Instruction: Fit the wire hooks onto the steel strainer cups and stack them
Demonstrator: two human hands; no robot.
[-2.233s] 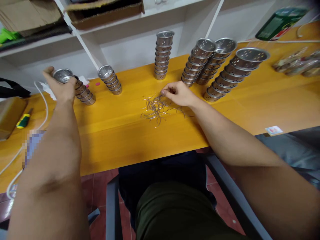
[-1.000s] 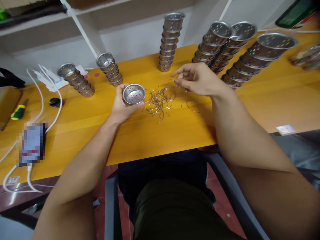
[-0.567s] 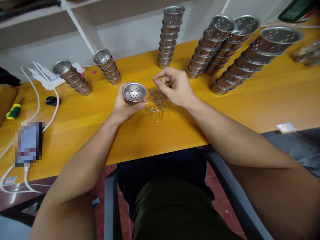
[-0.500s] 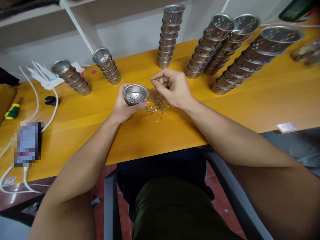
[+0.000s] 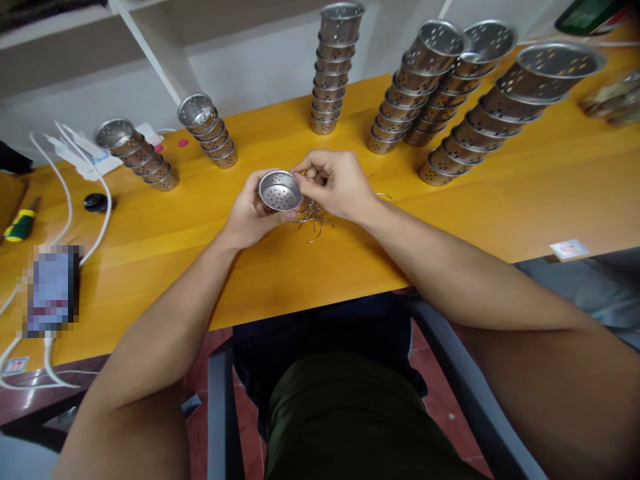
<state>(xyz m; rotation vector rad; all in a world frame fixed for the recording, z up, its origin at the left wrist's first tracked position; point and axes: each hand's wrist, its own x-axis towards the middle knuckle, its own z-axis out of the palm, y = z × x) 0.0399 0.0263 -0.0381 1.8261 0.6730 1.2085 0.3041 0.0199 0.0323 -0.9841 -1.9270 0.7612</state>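
My left hand [image 5: 250, 213] is wrapped around a small perforated metal cup [image 5: 281, 191], its mouth tilted up toward me. At the cup's right rim, the thumb and forefinger of my right hand [image 5: 333, 180] are pinched on a thin wire piece, now mostly hidden by the fingers. Below and between the hands lies a loose heap of curved wire pieces [image 5: 315, 223], partly covered by my right hand.
Stacks of the same perforated cups stand at the back left [image 5: 205, 127], back middle [image 5: 330, 87] and right [image 5: 480, 133]. A phone [image 5: 53, 290] with white cables lies at the left, near a green-yellow screwdriver [image 5: 21, 225] and a black round object [image 5: 95, 202].
My right hand has come down and left to the cup's rim. The cup has moved slightly right in my left hand, and the view has shifted a little.
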